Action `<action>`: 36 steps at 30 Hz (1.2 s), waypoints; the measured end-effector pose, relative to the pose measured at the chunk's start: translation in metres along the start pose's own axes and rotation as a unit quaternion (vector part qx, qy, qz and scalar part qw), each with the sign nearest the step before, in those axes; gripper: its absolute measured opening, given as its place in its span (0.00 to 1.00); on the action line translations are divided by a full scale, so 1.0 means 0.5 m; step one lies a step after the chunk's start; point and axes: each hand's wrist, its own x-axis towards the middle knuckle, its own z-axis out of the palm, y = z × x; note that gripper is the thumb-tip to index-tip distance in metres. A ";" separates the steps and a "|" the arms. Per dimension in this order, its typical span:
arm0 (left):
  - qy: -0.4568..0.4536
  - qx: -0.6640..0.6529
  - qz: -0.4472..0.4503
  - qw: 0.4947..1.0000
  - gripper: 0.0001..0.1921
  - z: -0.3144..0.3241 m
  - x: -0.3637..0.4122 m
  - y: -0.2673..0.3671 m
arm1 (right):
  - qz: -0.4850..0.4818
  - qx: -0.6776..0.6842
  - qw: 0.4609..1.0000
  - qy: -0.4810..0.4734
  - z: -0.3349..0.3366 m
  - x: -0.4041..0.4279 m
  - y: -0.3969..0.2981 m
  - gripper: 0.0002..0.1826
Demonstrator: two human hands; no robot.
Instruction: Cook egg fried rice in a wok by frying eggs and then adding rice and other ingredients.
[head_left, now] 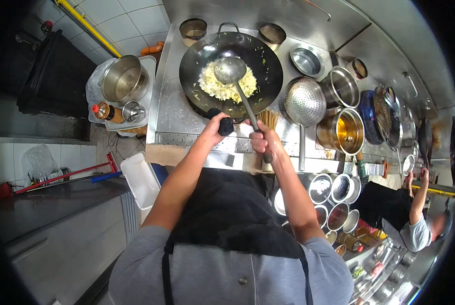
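Note:
A large black wok (267, 78) rests on the steel stove top, with a mound of pale yellow-white food that looks like fried rice (210, 85) in its middle. My left hand (214, 130) is closed around a black cloth-like wrap (226, 126) at the wok's near rim. Whatever part of the handle lies beneath that wrap is hidden. In my right hand (266, 141) is the handle of a steel ladle (231, 70), whose bowl sits over the food. A bamboo wok brush (268, 119) lies just beyond my right hand.
Right of the wok are a perforated strainer (305, 101), an empty steel pot (342, 87) and a pot of amber oil (347, 131). Several metal bowls (321, 188) stand nearer. A side tray (147, 87) holds a large pot (124, 80) and bottle. Another person (416, 217) works far right.

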 end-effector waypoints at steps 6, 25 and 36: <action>-0.012 0.012 0.014 1.000 0.10 -0.003 0.006 0.011 | -0.052 -0.068 0.996 0.014 0.045 -0.047 -0.007 0.10; -0.001 0.035 0.003 0.999 0.09 -0.023 0.023 -0.002 | 0.019 -0.073 0.992 0.098 0.013 -0.129 0.029 0.13; 0.032 0.041 -0.009 0.999 0.10 -0.017 0.021 0.007 | -0.010 0.064 0.993 0.094 -0.010 -0.062 -0.055 0.18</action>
